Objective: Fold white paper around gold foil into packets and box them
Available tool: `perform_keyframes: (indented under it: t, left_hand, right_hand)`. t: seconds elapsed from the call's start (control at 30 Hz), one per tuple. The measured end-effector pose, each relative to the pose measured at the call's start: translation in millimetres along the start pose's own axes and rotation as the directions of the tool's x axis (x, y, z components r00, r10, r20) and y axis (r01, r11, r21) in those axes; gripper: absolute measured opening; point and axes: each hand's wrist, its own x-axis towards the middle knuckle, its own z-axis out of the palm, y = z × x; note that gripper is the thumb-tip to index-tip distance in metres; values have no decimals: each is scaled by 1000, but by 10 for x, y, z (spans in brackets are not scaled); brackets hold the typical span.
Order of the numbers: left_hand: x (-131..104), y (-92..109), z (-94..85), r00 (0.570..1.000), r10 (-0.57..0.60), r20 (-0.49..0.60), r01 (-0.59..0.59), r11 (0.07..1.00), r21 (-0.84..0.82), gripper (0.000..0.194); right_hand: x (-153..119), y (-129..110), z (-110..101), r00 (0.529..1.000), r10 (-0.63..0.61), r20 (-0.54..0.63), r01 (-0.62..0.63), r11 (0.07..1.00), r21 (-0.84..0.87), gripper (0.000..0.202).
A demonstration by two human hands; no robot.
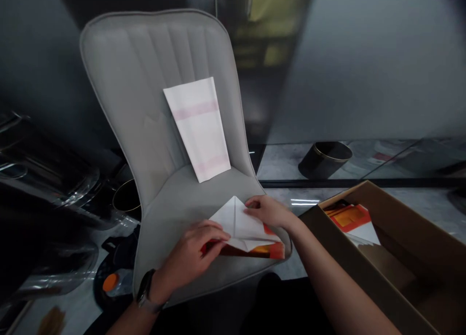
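Observation:
A partly folded paper bag (224, 213), white with red and orange printed parts, lies on the seat of a grey chair (171, 238). One end of it forms a pointed, creased white flap. My left hand (194, 250), with a dark watch on the wrist, pinches the paper's near left edge between thumb and fingers. On the far right side of the flap, my right hand (267, 211) rests with its fingers curled at the paper's edge; whether it grips is hard to see. A flat white folded paper piece (198, 126) with pale pink bands leans against the backrest.
An open cardboard box (364, 272) stands at the right, with red-and-white folded paper (351, 221) inside. A black bin (322, 160) shows behind the glass. At the lower left are a dark bag (124, 252) and a bottle with an orange cap (111, 282).

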Motion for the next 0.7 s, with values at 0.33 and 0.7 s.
perform_keyframes:
  t: [0.33, 0.7]
  left_hand:
    - [-112, -367, 129, 935, -110, 338, 2, 953, 303, 45]
    - [-83, -171, 190, 920, -78, 385, -59, 942, 331, 42]
  right_hand:
    - [-40, -83, 294, 941, -331, -76, 250, 827, -504, 44]
    - [-232, 320, 247, 945, -317, -75, 253, 860, -444, 57]
